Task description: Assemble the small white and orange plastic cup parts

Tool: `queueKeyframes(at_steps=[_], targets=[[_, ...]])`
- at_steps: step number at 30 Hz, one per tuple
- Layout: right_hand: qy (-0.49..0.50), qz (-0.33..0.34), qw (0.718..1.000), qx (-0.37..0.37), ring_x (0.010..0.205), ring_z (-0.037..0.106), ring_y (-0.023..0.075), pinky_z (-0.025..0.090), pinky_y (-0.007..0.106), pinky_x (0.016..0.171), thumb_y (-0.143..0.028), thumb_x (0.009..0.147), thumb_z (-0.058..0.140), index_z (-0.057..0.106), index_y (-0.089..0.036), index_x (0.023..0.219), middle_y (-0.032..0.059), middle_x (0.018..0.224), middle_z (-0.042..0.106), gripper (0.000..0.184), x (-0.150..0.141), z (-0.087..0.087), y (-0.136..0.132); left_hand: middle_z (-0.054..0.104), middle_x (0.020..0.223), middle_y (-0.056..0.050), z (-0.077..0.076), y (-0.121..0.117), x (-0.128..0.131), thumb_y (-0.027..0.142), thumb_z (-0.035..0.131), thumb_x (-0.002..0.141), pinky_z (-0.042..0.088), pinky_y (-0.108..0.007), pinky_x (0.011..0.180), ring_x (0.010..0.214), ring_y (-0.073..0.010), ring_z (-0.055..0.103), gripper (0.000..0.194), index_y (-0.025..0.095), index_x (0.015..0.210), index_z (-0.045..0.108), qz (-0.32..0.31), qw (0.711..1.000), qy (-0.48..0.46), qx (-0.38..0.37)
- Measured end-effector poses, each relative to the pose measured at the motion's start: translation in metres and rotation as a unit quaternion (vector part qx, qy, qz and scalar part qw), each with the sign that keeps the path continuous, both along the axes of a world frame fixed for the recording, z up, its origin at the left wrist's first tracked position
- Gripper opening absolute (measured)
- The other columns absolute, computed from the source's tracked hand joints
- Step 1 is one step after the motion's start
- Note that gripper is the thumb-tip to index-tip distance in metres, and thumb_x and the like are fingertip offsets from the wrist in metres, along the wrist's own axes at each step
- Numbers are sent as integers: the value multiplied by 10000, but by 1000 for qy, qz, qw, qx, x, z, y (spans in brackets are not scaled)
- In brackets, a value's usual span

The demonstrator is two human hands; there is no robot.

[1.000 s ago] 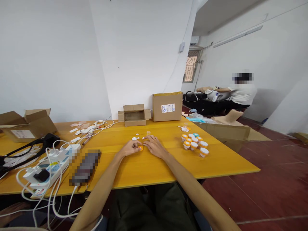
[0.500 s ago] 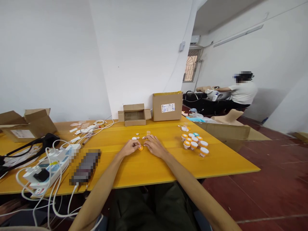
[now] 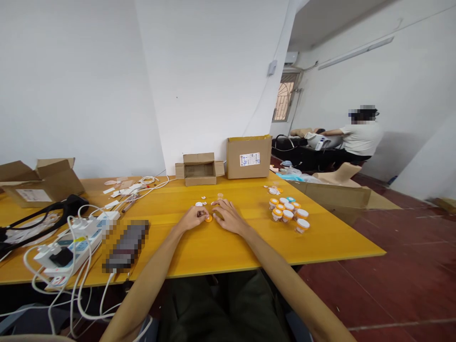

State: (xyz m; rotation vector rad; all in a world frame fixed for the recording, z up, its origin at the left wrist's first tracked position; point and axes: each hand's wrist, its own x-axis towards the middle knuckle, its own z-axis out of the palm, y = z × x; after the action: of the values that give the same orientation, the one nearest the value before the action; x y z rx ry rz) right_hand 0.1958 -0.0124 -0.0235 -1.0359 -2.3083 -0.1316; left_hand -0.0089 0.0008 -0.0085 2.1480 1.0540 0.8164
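Note:
My left hand (image 3: 194, 218) and my right hand (image 3: 229, 216) rest close together on the yellow table (image 3: 221, 247). Between their fingertips lies a small orange lid (image 3: 208, 218). The left fingers are curled and pinch at the lid; the right fingers lie bent over the table beside it, touching its right edge. Small white pieces (image 3: 198, 204) lie just beyond the hands. A cluster of several small jars with orange and white lids (image 3: 289, 210) stands to the right of my right hand.
A small open cardboard box (image 3: 198, 169) and a taller closed box (image 3: 248, 157) stand at the table's far edge. Power strips with white cables (image 3: 67, 242) and a dark device fill the left side. Another open box (image 3: 39, 183) sits far left. A person sits at the back right.
The view has shifted slightly; my hands stay on the orange lid with hardly any movement.

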Motion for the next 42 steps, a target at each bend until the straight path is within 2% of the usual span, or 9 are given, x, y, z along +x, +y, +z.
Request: queueKeyframes(at_steps=[10, 18, 23, 27, 34, 42], targets=[[13, 7, 1000, 15, 1115, 516, 243, 457, 407, 894, -129, 892, 543, 662, -236, 889, 78, 1193, 613, 160, 1, -1, 3, 482, 565, 35, 1, -1, 0, 295, 588, 810, 321, -230, 561, 546, -104, 395, 195, 147, 723, 681, -2, 1000, -9, 5], [57, -51, 997, 32, 1050, 552, 256, 452, 410, 862, -133, 910, 494, 655, -238, 920, 95, 1121, 634, 192, 8, 0, 9, 485, 608, 38, 5, -5, -1, 303, 569, 820, 359, -240, 582, 574, -122, 422, 161, 174, 827, 665, 20, 998, 38, 53], [56, -39, 997, 28, 1043, 553, 244, 450, 408, 872, -130, 908, 498, 649, -239, 889, 84, 1149, 629, 187, 9, -2, 10, 590, 800, -6, 10, -14, -2, 351, 658, 776, 439, -282, 706, 710, -168, 526, 205, 214, 928, 657, 4, 986, 114, 125], [37, -7, 999, 20, 1081, 544, 239, 458, 404, 885, -119, 898, 519, 648, -231, 868, 77, 1171, 625, 173, 4, -3, 7, 620, 917, -38, 10, -16, -3, 336, 661, 774, 458, -309, 778, 797, -198, 559, 241, 223, 985, 636, 2, 979, 141, 146], [13, 13, 1000, 18, 1106, 531, 238, 468, 410, 894, -156, 903, 565, 652, -231, 857, 77, 1188, 611, 125, 1, -4, 7, 593, 793, -5, 6, -12, -2, 305, 593, 797, 444, -288, 726, 721, -174, 536, 175, 217, 944, 628, 15, 983, 135, 126], [14, 13, 1000, 13, 1120, 525, 238, 468, 408, 902, -152, 898, 581, 656, -235, 849, 77, 1179, 604, 122, 1, -7, 11, 571, 750, 11, 6, -12, -4, 328, 612, 783, 434, -277, 702, 693, -163, 520, 178, 221, 924, 633, 15, 984, 128, 121]])
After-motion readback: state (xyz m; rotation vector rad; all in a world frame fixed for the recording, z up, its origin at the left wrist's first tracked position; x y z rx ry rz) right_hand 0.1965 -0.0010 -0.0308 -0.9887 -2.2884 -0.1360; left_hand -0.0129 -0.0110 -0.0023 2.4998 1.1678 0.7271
